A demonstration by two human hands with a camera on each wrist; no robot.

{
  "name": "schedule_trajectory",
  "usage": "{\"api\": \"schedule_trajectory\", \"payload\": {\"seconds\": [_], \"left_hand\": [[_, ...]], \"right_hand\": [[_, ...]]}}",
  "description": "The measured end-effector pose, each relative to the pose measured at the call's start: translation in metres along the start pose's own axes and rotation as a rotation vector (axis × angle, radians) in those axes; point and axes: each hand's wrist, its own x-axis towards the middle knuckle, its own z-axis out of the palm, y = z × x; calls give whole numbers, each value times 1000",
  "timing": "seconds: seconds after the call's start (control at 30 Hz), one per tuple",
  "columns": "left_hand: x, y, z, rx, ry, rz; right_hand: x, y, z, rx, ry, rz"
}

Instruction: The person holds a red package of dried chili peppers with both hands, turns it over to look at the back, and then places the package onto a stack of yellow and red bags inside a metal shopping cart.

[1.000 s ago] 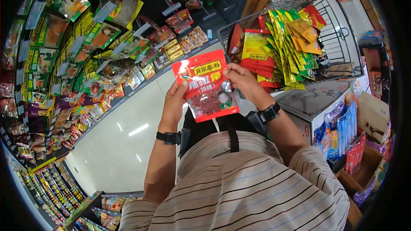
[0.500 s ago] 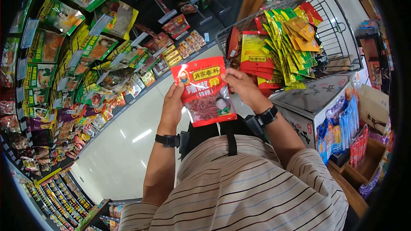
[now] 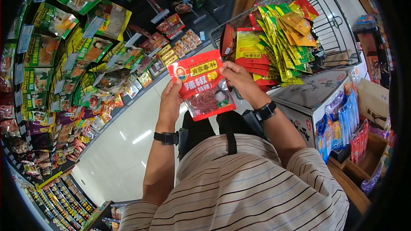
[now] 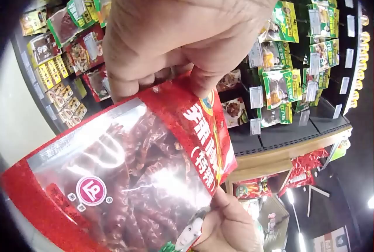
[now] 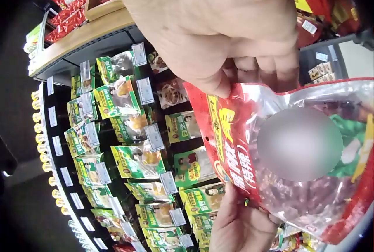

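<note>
Packet (image 3: 201,84) edged up beside basket (image 3: 342,25); left hand (image 3: 170,102) and right hand (image 3: 239,81) pinch its sides. Likely label check; next needs one hand freed.

Head camera looks steeply down on left hand (image 3: 170,102) and right hand (image 3: 239,79); each wrist camera peers close past its hand toward shelves (image 4: 274,138); all share the red packet (image 3: 203,85).

I've got a wire basket (image 3: 338,30) just beyond the right fingers (image 3: 229,69), stuffed with yellow, green and red packets (image 3: 278,38). Left of the left fingers (image 3: 174,89) hang racks of green packets (image 3: 64,55) with price tags. Below both sets of fingers I see glossy white floor (image 3: 120,145), and lower right of them, blue sachets (image 3: 342,124).
</note>
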Motion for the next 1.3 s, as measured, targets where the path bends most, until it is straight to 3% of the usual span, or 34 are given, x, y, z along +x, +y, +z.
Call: {"api": "schedule_trajectory", "payload": {"seconds": [0.33, 0.93, 1.3], "left_hand": [[3, 1, -6, -25, 8, -45], [3, -15, -10, -66, 31, -42], [-5, -20, -3, 5, 58, -36]], "right_hand": [[1, -14, 7, -3, 20, 24], [6, -2, -4, 180, -110, 75], [4, 18, -13, 73, -45, 63]]}}
